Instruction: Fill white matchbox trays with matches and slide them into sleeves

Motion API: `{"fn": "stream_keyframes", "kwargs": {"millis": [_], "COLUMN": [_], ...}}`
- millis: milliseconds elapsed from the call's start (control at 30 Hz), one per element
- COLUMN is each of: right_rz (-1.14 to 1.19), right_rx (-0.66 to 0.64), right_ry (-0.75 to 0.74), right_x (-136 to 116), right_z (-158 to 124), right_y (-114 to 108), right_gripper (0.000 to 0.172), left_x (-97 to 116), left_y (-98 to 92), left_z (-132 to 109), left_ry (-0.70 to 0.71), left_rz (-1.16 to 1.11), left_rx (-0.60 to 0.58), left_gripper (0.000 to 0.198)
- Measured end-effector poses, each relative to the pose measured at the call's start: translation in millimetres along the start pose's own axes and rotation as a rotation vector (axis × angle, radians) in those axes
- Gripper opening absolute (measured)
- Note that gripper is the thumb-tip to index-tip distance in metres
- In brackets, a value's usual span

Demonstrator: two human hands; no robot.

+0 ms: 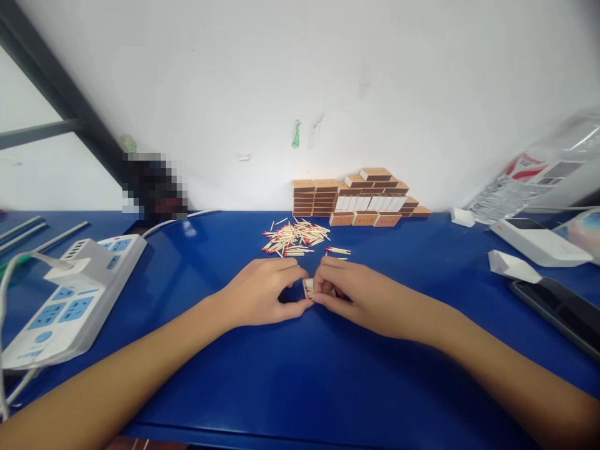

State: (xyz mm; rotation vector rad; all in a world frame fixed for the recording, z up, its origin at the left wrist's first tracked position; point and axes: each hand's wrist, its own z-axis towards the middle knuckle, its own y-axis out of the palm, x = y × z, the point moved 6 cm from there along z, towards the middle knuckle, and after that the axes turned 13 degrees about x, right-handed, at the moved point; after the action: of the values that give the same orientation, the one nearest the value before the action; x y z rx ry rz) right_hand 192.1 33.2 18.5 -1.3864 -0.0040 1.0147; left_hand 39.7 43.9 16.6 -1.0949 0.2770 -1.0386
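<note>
A small white matchbox tray [308, 285] lies on the blue table between my hands, with a few red match heads showing inside it. My left hand [262, 290] grips the tray's left end, forefinger at the far side and thumb at the near side. Over the tray's right part, the fingertips of my right hand [342, 287] are pinched together, hiding what they hold and much of the tray. Just beyond my hands is a loose heap of red-tipped matches [297, 237]. A few separate matches [338, 251] lie right of the heap.
Stacked matchboxes [363, 200] stand against the white wall. At left are a white power strip [79, 306] with cables and several metal rods [44, 240]. A water bottle [529, 165], a white box [539, 242] and a dark phone [557, 306] are at right.
</note>
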Motion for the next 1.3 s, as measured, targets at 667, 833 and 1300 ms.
{"fn": "stream_keyframes", "kwargs": {"millis": [667,833,1300], "right_rz": [-0.192,-0.205,-0.279], "right_rx": [0.261,0.241,0.181], "right_ry": [0.176,0.169,0.087], "right_x": [91,83,80], "right_z": [18,22,17], "right_y": [-33,-27,-23], "right_gripper": [0.029,0.026,0.032], "left_x": [6,3,0], "left_y": [2.0,2.0,1.0], "left_z": [-1,-1,-1], "left_ry": [-0.018,-0.022,-0.003], "left_rz": [-0.006,-0.018,0.021], "left_rx": [-0.034,-0.046,-0.036], "left_gripper": [0.032,0.033,0.031]}}
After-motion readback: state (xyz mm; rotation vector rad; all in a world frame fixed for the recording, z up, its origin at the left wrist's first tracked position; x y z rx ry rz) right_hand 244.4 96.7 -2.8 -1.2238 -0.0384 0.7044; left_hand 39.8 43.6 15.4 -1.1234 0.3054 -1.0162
